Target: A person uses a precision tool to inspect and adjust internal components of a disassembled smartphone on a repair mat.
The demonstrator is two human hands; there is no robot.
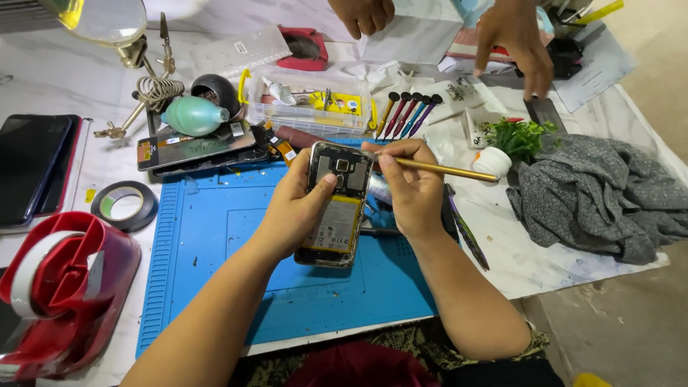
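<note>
My left hand (297, 204) holds an opened smartphone (337, 215) with its back cover off, battery and circuit board showing, above the blue work mat (215, 244). The thumb rests on the phone's upper part. My right hand (410, 188) grips a gold-coloured tool (451, 170) like a pen, its tip at the phone's top right edge. Both hands are close together over the mat's upper middle.
A red tape dispenser (64, 287) sits at front left, a tape roll (123, 204) and dark phones (32, 165) beside it. A clear parts box (308, 107), screwdrivers (408, 115), a teal air blower (192, 116), a small plant (512, 140) and grey cloth (595, 193) lie behind. Another person's hands (516, 43) work at the far edge.
</note>
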